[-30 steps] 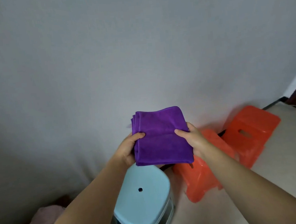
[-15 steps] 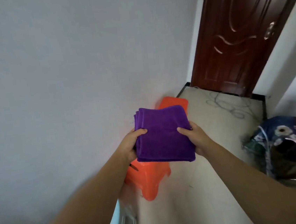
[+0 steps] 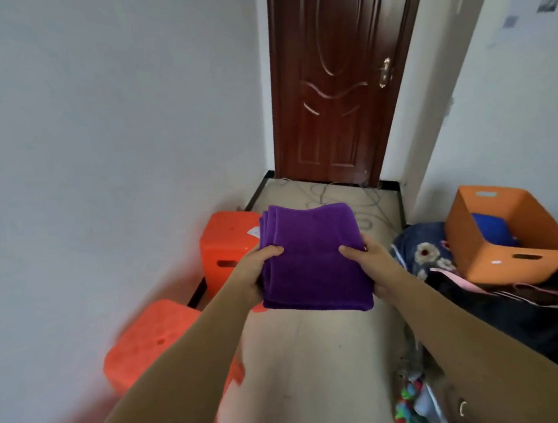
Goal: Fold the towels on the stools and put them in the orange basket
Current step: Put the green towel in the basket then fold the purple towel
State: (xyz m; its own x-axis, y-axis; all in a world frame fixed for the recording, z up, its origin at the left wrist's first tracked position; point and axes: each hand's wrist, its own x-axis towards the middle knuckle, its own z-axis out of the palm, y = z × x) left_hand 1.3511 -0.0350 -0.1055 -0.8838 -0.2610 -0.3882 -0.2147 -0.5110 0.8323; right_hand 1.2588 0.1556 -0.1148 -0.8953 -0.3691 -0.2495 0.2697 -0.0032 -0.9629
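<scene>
Between my hands, the folded purple towel (image 3: 313, 259) held above the floor, left hand (image 3: 254, 272) and right hand (image 3: 374, 263) gripping its sides as before, orange basket (image 3: 505, 249) now in view at right, something blue (image 3: 489, 228) inside.

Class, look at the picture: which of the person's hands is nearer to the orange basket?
Right. The right hand grips the purple towel's edge on the side toward the orange basket; the left hand grips the far edge.

Folded towel (image 3: 313, 259) held between both hands, left fingers (image 3: 269, 251) on its left edge, right fingers (image 3: 352, 250) on its right. Two stools (image 3: 226, 244) left of the left fingers, against the wall. Basket (image 3: 502, 256) right of the right fingers, another towel (image 3: 491, 228) inside. Door (image 3: 335, 74) beyond.
</scene>
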